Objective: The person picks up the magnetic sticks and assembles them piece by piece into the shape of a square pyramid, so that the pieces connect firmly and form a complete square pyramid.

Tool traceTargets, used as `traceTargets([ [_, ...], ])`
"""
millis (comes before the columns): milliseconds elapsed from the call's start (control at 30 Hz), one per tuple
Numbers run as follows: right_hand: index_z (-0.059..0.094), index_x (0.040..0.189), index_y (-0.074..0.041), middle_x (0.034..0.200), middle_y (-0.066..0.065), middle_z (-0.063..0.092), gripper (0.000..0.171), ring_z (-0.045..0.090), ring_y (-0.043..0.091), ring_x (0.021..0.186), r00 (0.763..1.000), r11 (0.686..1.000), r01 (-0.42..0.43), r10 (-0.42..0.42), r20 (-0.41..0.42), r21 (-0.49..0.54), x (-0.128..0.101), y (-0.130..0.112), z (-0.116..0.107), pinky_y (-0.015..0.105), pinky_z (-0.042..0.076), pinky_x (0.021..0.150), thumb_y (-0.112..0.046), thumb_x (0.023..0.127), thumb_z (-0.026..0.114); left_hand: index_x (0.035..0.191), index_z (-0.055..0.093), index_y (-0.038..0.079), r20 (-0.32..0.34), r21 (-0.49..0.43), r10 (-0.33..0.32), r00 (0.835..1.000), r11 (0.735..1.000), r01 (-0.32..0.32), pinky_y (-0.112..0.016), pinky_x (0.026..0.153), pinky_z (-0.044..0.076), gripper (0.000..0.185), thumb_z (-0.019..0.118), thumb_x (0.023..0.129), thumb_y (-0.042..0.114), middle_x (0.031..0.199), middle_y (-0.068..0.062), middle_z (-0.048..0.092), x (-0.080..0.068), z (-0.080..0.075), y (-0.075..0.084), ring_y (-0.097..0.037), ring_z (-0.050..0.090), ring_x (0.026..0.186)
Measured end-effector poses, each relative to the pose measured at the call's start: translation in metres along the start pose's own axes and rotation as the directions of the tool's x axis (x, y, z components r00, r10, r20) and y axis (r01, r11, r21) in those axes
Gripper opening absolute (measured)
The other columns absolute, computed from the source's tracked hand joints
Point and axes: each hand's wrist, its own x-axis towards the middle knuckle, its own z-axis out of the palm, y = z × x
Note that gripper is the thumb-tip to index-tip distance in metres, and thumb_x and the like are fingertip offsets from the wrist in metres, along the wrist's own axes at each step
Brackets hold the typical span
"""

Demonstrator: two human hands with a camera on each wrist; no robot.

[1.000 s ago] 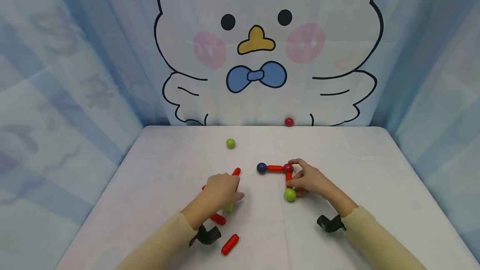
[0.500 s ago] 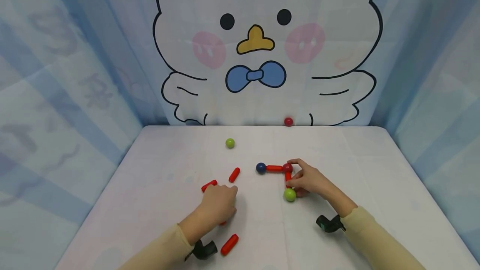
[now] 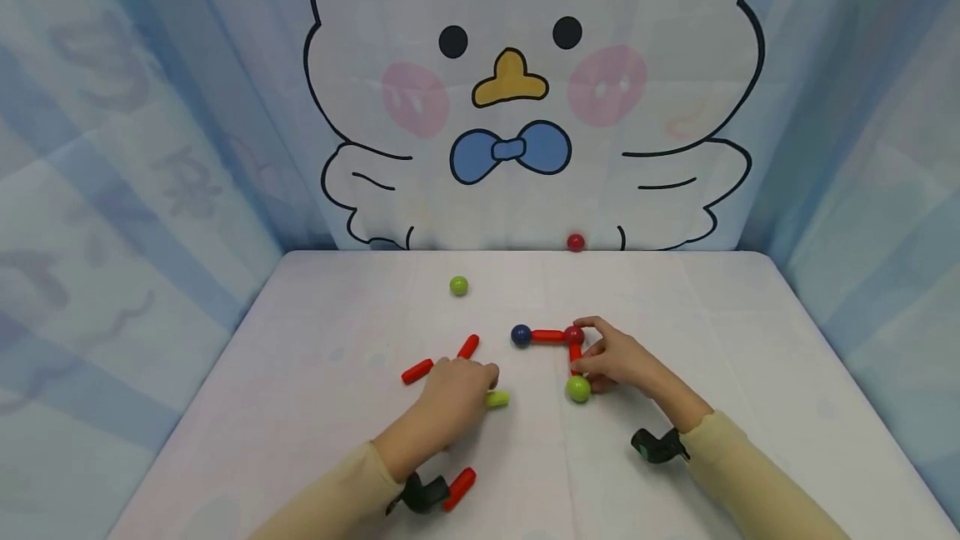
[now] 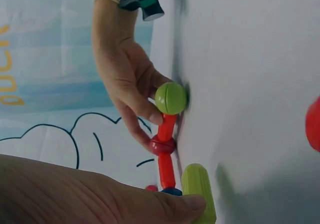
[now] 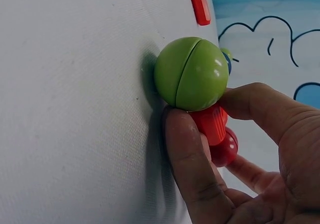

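Note:
My left hand (image 3: 453, 394) pinches a ridged lime-green rod (image 3: 498, 399) between thumb and fingers; in the left wrist view the rod (image 4: 197, 189) hovers off the white surface, its shadow beside it. My right hand (image 3: 618, 357) holds an L-shaped chain of balls and rods. Its fingers and thumb grip the red rod (image 5: 212, 124) joining a green ball (image 3: 578, 389), nearest the person, to a red ball (image 3: 573, 336) at the corner. From that corner a second red rod (image 3: 549, 336) runs left to a dark blue ball (image 3: 521, 336).
Loose red rods lie around the left hand: one (image 3: 417, 372) to its left, one (image 3: 468, 347) just beyond it, another (image 3: 461, 488) by the left wrist camera. A green ball (image 3: 459, 286) sits farther back. Another red ball (image 3: 575, 242) is at the table's (image 3: 712, 298) back edge.
My left hand, at first over the green rod, drew nearer the person, then moved right and away with the rod pinched in it. The right hand and ball chain stay put.

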Motion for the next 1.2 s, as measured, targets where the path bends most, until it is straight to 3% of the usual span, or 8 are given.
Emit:
traceTargets([
  [133,0.036,0.154,-0.012,0.103,0.013,0.063,0.075,0.065,0.02,0.075,1.0,1.0,0.002,-0.002,0.003,-0.002,-0.001,-0.001,-0.001,0.031,0.061,0.07,-0.019,0.092,0.078,0.109,0.08,0.018,0.003,-0.023,0.03,1.0,0.999,-0.03,-0.031,0.075,0.054,0.019,0.08,0.09,0.02,0.09,0.003,0.075,0.009,-0.002,0.007,-0.013,0.061,0.075],
  [400,0.035,0.155,-0.011,0.101,0.012,0.063,0.076,0.063,0.019,0.074,1.0,1.0,0.015,-0.015,0.011,0.006,-0.001,-0.003,-0.002,0.032,0.061,0.069,-0.018,0.092,0.078,0.108,0.081,0.021,-0.1,-0.051,0.116,0.988,0.991,-0.121,-0.023,0.071,0.05,0.017,0.08,0.091,0.021,0.091,0.004,0.076,0.025,-0.003,0.016,-0.012,0.061,0.076],
  [733,0.036,0.154,-0.01,0.098,0.012,0.063,0.075,0.063,0.019,0.073,1.0,1.0,0.022,-0.022,0.012,0.018,-0.003,-0.001,-0.002,0.032,0.061,0.068,-0.017,0.092,0.078,0.11,0.079,0.023,-0.085,-0.046,0.173,0.981,0.983,-0.178,-0.024,0.07,0.046,0.017,0.078,0.093,0.022,0.091,0.007,0.075,0.039,-0.006,0.029,-0.012,0.059,0.075],
  [1200,0.037,0.154,-0.011,0.098,0.012,0.062,0.075,0.064,0.02,0.073,1.0,1.0,0.02,-0.02,0.007,0.016,-0.004,-0.002,-0.003,0.032,0.061,0.068,-0.018,0.092,0.078,0.111,0.078,0.022,-0.079,-0.058,0.192,0.978,0.979,-0.197,-0.027,0.075,0.048,0.017,0.077,0.094,0.023,0.091,0.006,0.074,0.049,-0.001,0.042,-0.011,0.056,0.076],
])
